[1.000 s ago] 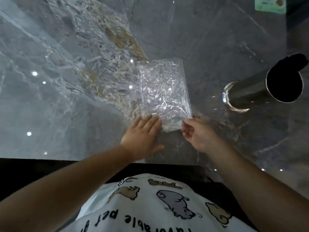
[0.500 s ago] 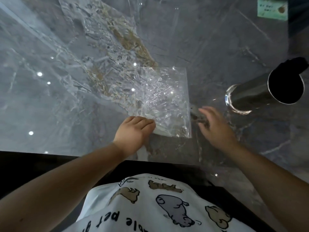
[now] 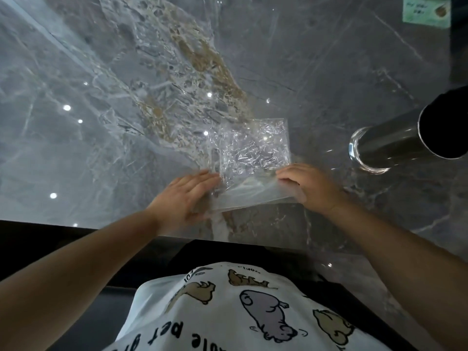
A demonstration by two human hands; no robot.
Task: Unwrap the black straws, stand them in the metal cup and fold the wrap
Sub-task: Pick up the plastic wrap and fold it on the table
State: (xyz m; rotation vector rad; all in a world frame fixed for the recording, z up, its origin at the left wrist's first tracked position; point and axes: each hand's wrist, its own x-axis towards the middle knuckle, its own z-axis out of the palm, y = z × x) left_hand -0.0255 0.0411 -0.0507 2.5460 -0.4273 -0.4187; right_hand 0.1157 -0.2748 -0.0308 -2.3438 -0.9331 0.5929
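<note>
Straw part looks done: the metal cup [image 3: 395, 143] stands to the right on the marble tabletop [image 3: 101, 148], mouth filled dark, which I read as the black straws [image 3: 445, 127] packed inside; individual straws can't be told apart. What's left is the fold. The clear crinkled wrap [image 3: 250, 153] lies flat on the tabletop in front of the person, centre-right, with its near portion looking smoother and doubled over, so I judge one fold is in and being creased, maybe another to go. Left hand [image 3: 184, 196] lies flat, fingers spread and extended, pressing the wrap's near-left corner, not pinching anything. Right hand [image 3: 311, 186] rests on the near-right edge with fingers curled down onto the film; can't tell if it pinches the edge or just pins it. Edges: the wrap's near edge sits near the table's front edge [image 3: 177, 235], with a strip of bare marble between, so a fold pulled toward the body has limited room before the drop. The wrap's right edge is near the cup but apart, and the right hand lies between them; a wide sweep right could knock the cup. Plenty of open marble to the left and beyond. Green card [image 3: 425, 8] at the far right corner is well clear.
</note>
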